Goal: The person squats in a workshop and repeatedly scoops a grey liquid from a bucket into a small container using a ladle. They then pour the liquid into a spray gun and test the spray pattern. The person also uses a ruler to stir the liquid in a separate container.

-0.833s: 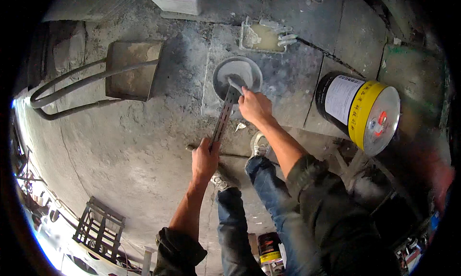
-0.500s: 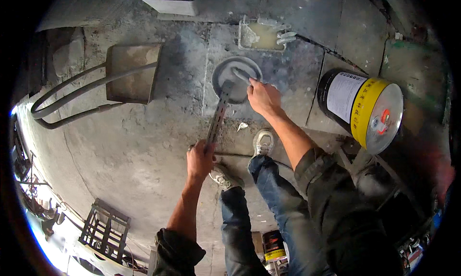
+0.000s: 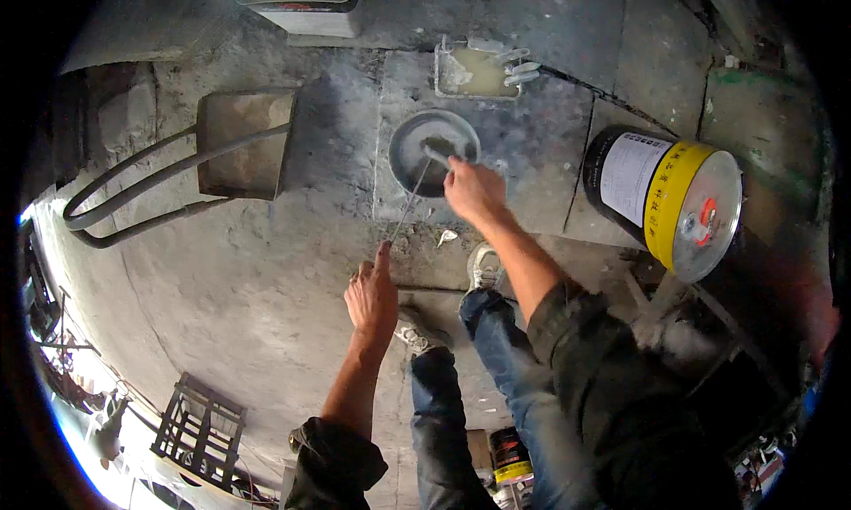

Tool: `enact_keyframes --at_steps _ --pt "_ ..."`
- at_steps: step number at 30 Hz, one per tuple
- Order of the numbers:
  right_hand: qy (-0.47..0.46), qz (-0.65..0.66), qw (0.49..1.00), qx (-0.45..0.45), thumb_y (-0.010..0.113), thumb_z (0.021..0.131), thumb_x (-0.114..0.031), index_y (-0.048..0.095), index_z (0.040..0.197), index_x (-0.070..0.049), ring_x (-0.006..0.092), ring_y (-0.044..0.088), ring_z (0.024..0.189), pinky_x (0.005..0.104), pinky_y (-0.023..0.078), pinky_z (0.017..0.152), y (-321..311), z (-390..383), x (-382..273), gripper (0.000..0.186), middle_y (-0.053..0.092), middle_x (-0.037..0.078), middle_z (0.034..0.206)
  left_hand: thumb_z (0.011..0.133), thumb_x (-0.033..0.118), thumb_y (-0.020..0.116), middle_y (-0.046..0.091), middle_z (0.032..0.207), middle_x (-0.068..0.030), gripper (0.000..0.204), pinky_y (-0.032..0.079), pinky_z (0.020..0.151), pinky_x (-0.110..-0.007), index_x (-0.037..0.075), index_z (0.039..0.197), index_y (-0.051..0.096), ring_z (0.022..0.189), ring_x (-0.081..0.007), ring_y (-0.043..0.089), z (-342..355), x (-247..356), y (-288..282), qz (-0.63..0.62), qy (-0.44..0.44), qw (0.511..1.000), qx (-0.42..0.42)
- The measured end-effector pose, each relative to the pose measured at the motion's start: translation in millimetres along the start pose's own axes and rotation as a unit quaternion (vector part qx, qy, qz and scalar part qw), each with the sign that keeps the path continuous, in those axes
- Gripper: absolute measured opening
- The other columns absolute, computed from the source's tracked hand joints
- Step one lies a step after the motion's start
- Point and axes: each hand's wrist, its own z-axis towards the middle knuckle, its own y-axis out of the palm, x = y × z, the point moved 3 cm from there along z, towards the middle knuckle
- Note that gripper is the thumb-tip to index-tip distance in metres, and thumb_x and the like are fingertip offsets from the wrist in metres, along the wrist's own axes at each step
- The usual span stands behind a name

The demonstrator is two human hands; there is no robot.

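My left hand (image 3: 372,295) is closed round the near end of a slotted metal strip (image 3: 407,210), its forefinger stretched along it. The strip is turned nearly edge-on and slants up to a round grey basin (image 3: 395,171) on the floor. My right hand (image 3: 475,192) grips a pale brush-like tool (image 3: 437,158) over the basin, at the strip's far end. The tool's working end is too small to make out clearly. Grey matter lies in the basin, with a dark patch near the tool.
Behind the basin stands a rectangular tub (image 3: 479,71) of cloudy liquid with pale-handled tools at its edge. A black-and-yellow drum (image 3: 660,200) lies at right. At left are a dustpan-like metal tray (image 3: 239,142) and bent hoses (image 3: 115,186). A rectangular can (image 3: 310,9) stands far left.
The metal strip has turned from its broad slotted face to nearly edge-on. My left forefinger now points along it. My right hand has shifted slightly left and nearer with the brush-like tool.
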Motion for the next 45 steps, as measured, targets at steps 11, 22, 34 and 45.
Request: enact_keyframes --at_steps 11,22,34,45 --pt "-0.07 -0.018 0.997 -0.002 0.054 0.086 -0.024 0.062 0.114 -0.007 0.0358 0.066 0.066 0.048 0.051 0.06 -2 -21 -5 0.033 0.066 0.017 0.072 0.085 0.013 0.061 0.056 0.11 -0.0203 0.052 0.05 0.076 -0.047 0.015 0.135 0.047 0.093 -0.0387 0.06 7 -5 -4 -0.09 -0.026 0.996 -0.005" --pt "-0.013 0.034 0.999 -0.001 0.051 0.088 -0.027 0.06 0.123 -0.014 0.038 0.065 0.071 0.0475 0.052 0.065 23 -9 -8 0.038 0.068 0.018 0.077 0.078 0.008 0.064 0.065 0.109 -0.0182 0.056 0.05 0.079 -0.045 0.015 0.132 0.051 0.095 -0.036 0.064 12 -14 8 -0.189 -0.066 0.979 -0.036" --pt "0.021 0.033 0.999 -0.029 0.05 0.09 -0.03 0.06 0.124 -0.016 0.0349 0.066 0.079 0.0485 0.052 0.07 8 -14 8 0.038 0.068 0.017 0.086 0.083 -0.001 0.051 0.063 0.107 -0.0105 0.049 0.051 0.072 -0.048 0.019 0.127 0.046 0.09 -0.0372 0.064 4 4 -6 -0.014 -0.038 0.999 -0.021" --pt "0.019 0.077 0.997 0.026 0.05 0.088 -0.026 0.064 0.111 -0.013 0.0348 0.066 0.084 0.0483 0.052 0.07 3 -4 22 0.03 0.068 0.014 0.089 0.083 0.001 0.052 0.067 0.101 -0.0088 0.049 0.055 0.068 -0.037 0.015 0.13 0.052 0.08 -0.0278 0.069 3 6 -8 0.026 -0.032 0.999 0.015"
